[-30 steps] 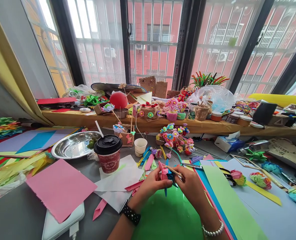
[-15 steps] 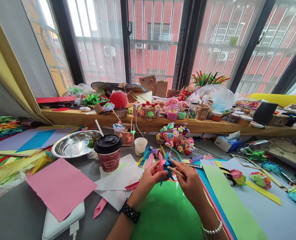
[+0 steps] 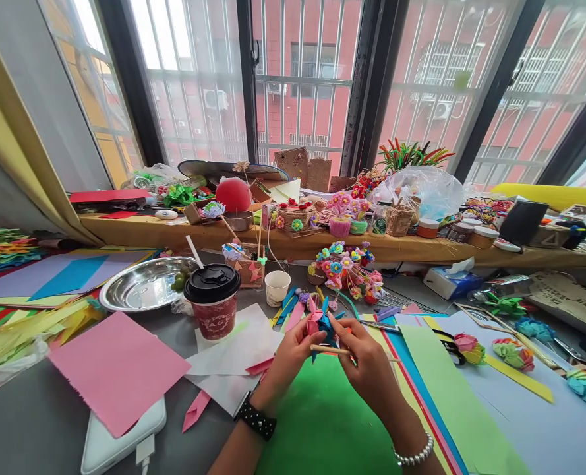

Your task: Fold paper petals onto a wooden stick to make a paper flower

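Observation:
Over a green mat, both my hands are together at a folded pink and blue paper flower. My left hand pinches its pink side between thumb and fingers. My right hand has its fingertips at the blue petals and also holds a thin wooden stick, which lies crosswise below the flower. Behind the hands are several loose folded strips of blue, yellow and pink paper. White paper and a pink folded piece lie to the left.
A lidded paper cup with a straw stands left, by a steel plate and a small white cup. A pink sheet covers part of a white power bank. Coloured sheets and paper flowers lie right. Crafts crowd the window ledge.
The wooden stick has swung from pointing at the flower to lying crosswise beneath it. My right fingertips have closed in on the blue petals.

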Tool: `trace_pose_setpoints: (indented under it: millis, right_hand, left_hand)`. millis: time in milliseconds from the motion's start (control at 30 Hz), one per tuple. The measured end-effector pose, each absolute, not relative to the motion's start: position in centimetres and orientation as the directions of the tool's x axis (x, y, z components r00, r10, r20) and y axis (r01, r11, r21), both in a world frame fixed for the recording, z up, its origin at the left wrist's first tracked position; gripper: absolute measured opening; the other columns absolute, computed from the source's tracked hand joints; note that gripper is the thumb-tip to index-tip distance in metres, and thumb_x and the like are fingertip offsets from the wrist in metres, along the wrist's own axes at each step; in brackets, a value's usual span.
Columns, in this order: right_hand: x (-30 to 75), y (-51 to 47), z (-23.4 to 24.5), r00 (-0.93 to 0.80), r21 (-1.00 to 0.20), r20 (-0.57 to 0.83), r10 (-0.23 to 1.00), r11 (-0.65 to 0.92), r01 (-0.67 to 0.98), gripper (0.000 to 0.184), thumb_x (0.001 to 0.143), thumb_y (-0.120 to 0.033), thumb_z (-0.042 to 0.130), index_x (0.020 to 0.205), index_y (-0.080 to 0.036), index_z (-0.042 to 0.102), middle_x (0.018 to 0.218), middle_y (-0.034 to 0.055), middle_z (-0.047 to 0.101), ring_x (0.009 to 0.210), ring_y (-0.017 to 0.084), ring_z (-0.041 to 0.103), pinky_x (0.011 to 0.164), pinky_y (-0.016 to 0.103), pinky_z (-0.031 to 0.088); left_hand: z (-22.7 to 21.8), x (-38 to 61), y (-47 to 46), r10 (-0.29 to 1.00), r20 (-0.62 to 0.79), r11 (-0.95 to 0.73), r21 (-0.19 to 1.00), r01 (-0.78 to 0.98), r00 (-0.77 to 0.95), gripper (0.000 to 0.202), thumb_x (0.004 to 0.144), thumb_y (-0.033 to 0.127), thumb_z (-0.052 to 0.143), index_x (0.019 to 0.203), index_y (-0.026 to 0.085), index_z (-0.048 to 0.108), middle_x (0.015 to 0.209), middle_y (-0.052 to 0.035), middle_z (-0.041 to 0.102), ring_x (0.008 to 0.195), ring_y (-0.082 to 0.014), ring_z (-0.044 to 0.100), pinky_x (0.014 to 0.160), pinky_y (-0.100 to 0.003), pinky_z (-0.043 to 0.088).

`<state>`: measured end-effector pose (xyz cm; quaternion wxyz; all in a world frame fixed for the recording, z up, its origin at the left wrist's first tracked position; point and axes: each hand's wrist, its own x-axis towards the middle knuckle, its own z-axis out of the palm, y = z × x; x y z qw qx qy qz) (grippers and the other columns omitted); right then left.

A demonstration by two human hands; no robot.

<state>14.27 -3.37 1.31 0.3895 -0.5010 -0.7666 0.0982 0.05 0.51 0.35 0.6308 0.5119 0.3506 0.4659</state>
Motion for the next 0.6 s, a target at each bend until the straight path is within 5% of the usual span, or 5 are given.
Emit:
trace_pose_setpoints:
  millis: [167, 400, 600]
  right_hand:
    - [14.5, -3.3, 1.4, -0.182, -0.598, 0.488, 0.854, 0.479, 0.642, 0.053, 0.072, -0.007, 0.037, 0.122, -0.023, 0.045, 0.097, 0.0061, 0.055, 0.073, 0.015, 0.055, 0.061, 0.025, 0.047]
    - [14.9, -3.2, 1.4, -0.145, -0.629, 0.496, 0.856, 0.47, 0.619, 0.051, 0.071, -0.004, 0.038, 0.118, -0.022, 0.05, 0.092, 0.0049, 0.058, 0.069, 0.014, 0.055, 0.058, 0.023, 0.046]
    - [14.0, -3.0, 0.4, -0.164, -0.552, 0.557, 0.814, 0.51, 0.66, 0.055, 0.071, -0.002, 0.034, 0.12, -0.022, 0.047, 0.092, 0.0071, 0.057, 0.079, 0.018, 0.056, 0.067, 0.029, 0.048]
  left_hand:
    - [0.7, 0.1, 0.5, 0.939, 0.037, 0.057, 0.964, -0.261, 0.343, 0.031, 0.059, 0.037, 0.069, 0.076, 0.013, 0.061, 0.058, 0.0032, 0.051, 0.058, -0.0104, 0.05, 0.061, -0.024, 0.043]
    - [0.4, -0.3, 0.7, 0.96, 0.047, 0.051, 0.94, -0.337, 0.277, 0.073, 0.056, 0.032, 0.072, 0.12, 0.019, 0.04, 0.075, -0.0007, 0.06, 0.071, -0.015, 0.058, 0.069, -0.028, 0.047]
    - [0.1, -0.4, 0.8, 0.967, 0.066, 0.004, 0.963, -0.269, 0.248, 0.053, 0.06, 0.028, 0.069, 0.11, 0.019, 0.053, 0.082, -0.0029, 0.063, 0.076, -0.0154, 0.058, 0.07, -0.025, 0.046]
